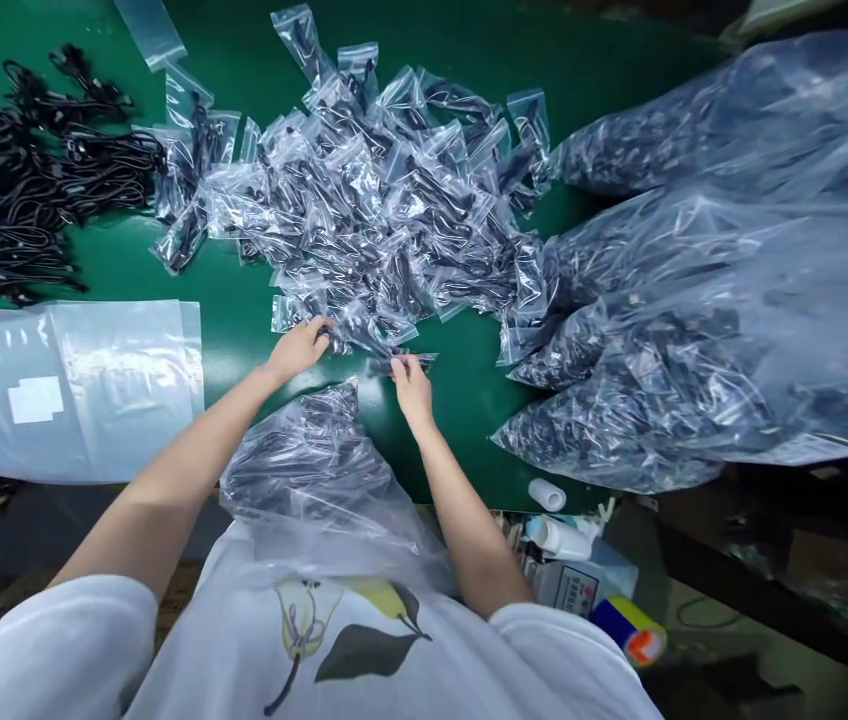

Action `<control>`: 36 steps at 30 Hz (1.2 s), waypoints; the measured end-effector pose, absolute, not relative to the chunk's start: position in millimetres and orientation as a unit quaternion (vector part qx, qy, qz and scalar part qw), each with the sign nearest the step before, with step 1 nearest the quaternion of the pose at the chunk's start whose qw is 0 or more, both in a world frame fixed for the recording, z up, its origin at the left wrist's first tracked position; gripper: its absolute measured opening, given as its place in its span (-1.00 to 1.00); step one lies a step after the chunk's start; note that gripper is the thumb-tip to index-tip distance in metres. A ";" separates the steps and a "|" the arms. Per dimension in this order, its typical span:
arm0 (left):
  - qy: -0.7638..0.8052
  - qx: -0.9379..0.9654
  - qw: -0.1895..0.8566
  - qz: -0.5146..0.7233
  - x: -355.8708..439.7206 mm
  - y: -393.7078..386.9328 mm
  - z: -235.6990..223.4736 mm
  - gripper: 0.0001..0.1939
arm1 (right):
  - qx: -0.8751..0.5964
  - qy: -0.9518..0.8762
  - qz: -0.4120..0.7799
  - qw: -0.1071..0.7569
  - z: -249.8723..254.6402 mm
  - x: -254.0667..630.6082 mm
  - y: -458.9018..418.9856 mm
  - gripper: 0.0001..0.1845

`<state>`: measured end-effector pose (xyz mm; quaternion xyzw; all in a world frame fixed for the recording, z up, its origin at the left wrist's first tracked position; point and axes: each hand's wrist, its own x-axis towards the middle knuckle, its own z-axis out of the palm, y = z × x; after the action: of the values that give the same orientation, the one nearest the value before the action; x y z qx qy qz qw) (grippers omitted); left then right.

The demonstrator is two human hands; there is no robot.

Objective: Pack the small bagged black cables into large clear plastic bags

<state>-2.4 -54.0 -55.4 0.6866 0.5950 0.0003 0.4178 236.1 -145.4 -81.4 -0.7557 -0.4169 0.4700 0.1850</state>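
Apparently picking bagged cables (pixel 353 185) from a heap (pixel 424 205), the right hand (pixel 414 393) pinched one packet (pixel 424 360) at the heap's 6 o'clock edge, the left hand (pixel 299 350) at 7 o'clock, its hold unclear, the next move seeming to call for a clean lift.

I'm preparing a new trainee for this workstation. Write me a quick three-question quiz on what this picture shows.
1. True or false: the black cables at the left are sealed inside one large bag.
2. Where does the group of large filled bags lie on the green table? A: left; B: middle; C: right.
3. Fill in: the left hand and right hand are at the ____ edge of the pile of small clear bags, seen from the person.

Key: 1. False, they lie loose. 2. C. 3. near.
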 end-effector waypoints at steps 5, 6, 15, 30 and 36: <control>0.600 0.646 0.470 0.039 -28.1 -73.4 -51.5 -0.44 | -0.766 -0.432 0.443 0.175 -71.8 263.5 -166.0 -0.68; 0.600 0.638 0.481 0.039 -34.1 -76.2 -50.1 -0.38 | -0.757 -0.444 0.442 0.188 -70.2 267.4 -167.8 -0.58; 0.605 0.743 0.251 -0.139 -68.5 -99.5 -41.0 -0.66 | -0.705 -0.151 0.587 0.369 -77.6 286.2 -176.6 -0.56; 0.371 0.856 0.359 -0.037 76.6 -80.9 -46.8 -0.68 | -0.627 0.127 0.650 0.409 -63.1 230.9 -186.2 -0.78; 0.403 0.847 0.330 -0.109 109.2 -81.3 -57.7 -0.66 | -0.708 -0.030 0.606 0.361 -60.4 254.0 -188.2 -0.80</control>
<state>109.2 -81.3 -57.7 0.8465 0.4030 -0.1093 0.3302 254.0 -188.2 -60.4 -0.7082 -0.0301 0.6057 0.3614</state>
